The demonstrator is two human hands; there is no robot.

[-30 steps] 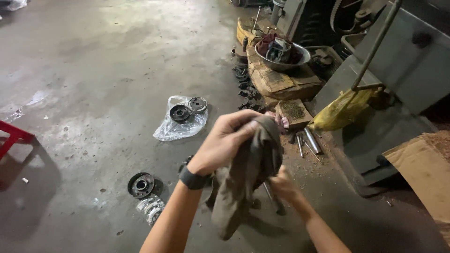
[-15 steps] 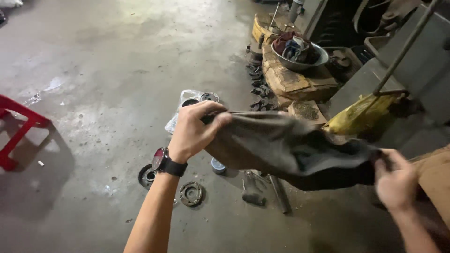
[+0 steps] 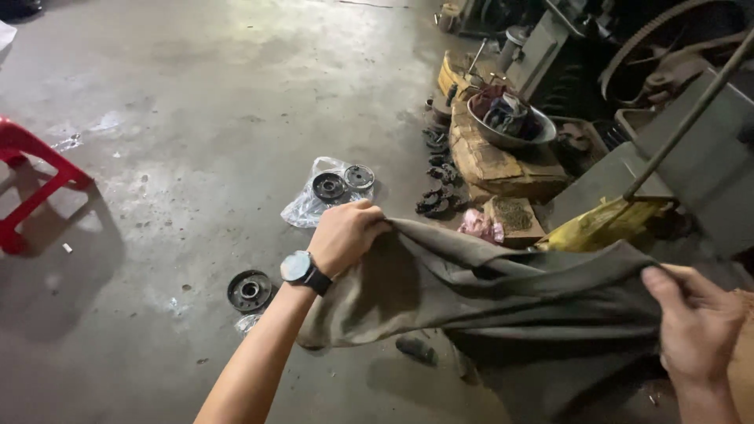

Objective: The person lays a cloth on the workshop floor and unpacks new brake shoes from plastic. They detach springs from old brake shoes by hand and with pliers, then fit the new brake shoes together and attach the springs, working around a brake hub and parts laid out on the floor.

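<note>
The left hand (image 3: 344, 233) is closed tight on one end of a big grey cloth (image 3: 503, 302). The right hand (image 3: 695, 322) pinches the other end between thumb and fingers. The cloth is pulled out wide between the two hands and hangs down in folds over the floor (image 3: 196, 94). It is dark and looks dirty. A black watch (image 3: 302, 269) sits on the left wrist. On the floor just below the left arm lies a round metal wheel (image 3: 250, 290). Farther off, past the left hand, a clear plastic bag (image 3: 310, 206) lies flat with two more round metal parts (image 3: 343, 182) on top of it. A red stool (image 3: 27, 184) stands well apart at the left edge. On the right side, a metal bowl (image 3: 510, 126) full of small things sits on wood blocks (image 3: 491, 161). Dark gear parts (image 3: 436, 177) lie in a row beside the blocks. A pink rag (image 3: 481, 226) lies near a small block, just past the cloth. A yellow bag (image 3: 601, 224) sits behind the cloth, near a big grey machine (image 3: 707, 149).
</note>
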